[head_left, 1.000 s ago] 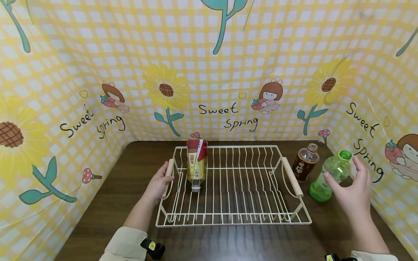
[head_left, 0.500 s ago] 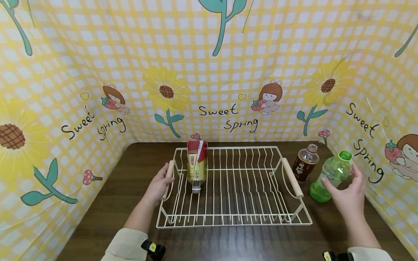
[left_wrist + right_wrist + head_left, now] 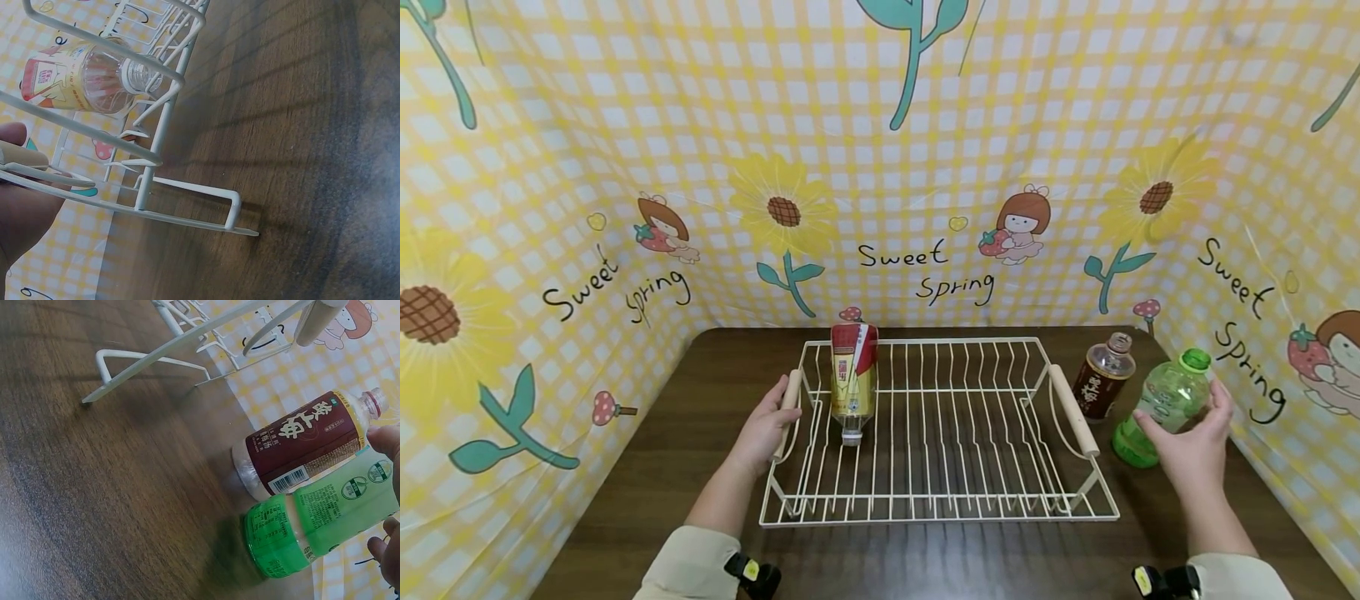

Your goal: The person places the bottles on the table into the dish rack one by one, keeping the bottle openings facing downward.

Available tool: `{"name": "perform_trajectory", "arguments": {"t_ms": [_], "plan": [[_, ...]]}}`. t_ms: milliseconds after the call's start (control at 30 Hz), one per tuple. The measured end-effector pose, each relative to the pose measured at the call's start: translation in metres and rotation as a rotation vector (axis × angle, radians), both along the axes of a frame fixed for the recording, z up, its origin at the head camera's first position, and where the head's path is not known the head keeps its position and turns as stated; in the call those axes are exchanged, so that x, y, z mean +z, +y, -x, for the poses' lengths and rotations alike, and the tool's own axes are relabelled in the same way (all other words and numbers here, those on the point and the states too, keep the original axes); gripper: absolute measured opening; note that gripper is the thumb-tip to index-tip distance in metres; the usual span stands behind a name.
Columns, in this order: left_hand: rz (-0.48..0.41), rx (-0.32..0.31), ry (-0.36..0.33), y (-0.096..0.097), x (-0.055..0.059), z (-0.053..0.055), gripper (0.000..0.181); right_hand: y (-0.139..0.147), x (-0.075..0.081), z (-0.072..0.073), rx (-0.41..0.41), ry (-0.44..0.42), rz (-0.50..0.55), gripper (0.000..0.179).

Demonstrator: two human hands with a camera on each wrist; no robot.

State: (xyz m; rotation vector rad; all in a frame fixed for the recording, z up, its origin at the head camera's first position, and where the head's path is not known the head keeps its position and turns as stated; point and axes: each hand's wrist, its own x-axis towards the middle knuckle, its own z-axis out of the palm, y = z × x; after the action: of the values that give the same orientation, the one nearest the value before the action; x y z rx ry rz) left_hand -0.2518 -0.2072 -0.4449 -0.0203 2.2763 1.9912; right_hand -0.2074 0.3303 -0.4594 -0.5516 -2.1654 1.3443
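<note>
My left hand (image 3: 765,427) grips the wooden handle (image 3: 787,415) at the left end of a white wire dish rack (image 3: 938,521). In the rack's left part lies a bottle with a red and yellow label (image 3: 853,379), its neck toward me. At the right, my right hand (image 3: 1197,442) holds a green plastic bottle (image 3: 1176,390) around its upper body, thumb on the near side. This bottle stands upright on the table, and some fingers are hidden behind it. Close behind it stands a bottle with a dark brown label (image 3: 306,440), its neck uncapped.
The rack's right wooden handle (image 3: 1073,411) lies between the rack and the two standing bottles. A yellow checked cloth (image 3: 895,192) hangs around the back and sides of the dark wooden table (image 3: 647,492).
My right hand has moved left and closed in on the green bottle, now holding it. The left hand stays on the rack's handle, and the bottles look unmoved.
</note>
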Motion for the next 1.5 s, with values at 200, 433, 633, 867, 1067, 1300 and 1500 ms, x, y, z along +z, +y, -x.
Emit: {"name": "perform_trajectory", "arguments": {"t_ms": [200, 433, 633, 867, 1067, 1300, 1500], "plan": [[0.009, 0.005, -0.008, 0.0, -0.001, 0.0, 0.073, 0.0, -0.003, 0.003, -0.025, 0.017, 0.026, 0.1], [0.011, 0.0, -0.006, 0.0, 0.0, -0.001, 0.072, 0.001, -0.005, 0.003, -0.039, 0.013, 0.04, 0.097], [0.007, 0.004, -0.001, 0.0, 0.0, -0.002, 0.073, -0.001, -0.002, 0.003, -0.035, 0.008, 0.037, 0.095], [0.019, 0.008, 0.001, -0.001, -0.001, -0.001, 0.073, -0.004, 0.008, 0.002, -0.013, 0.054, -0.019, 0.096], [0.014, 0.004, -0.002, -0.001, 0.0, -0.002, 0.073, -0.009, 0.019, 0.002, -0.008, -0.002, -0.027, 0.095], [0.012, 0.008, 0.008, -0.001, 0.0, -0.002, 0.074, -0.017, 0.035, 0.005, 0.021, -0.006, -0.058, 0.09], [0.021, 0.016, 0.003, 0.0, 0.0, -0.002, 0.074, -0.024, 0.048, 0.007, 0.099, 0.01, -0.127, 0.089]]}}
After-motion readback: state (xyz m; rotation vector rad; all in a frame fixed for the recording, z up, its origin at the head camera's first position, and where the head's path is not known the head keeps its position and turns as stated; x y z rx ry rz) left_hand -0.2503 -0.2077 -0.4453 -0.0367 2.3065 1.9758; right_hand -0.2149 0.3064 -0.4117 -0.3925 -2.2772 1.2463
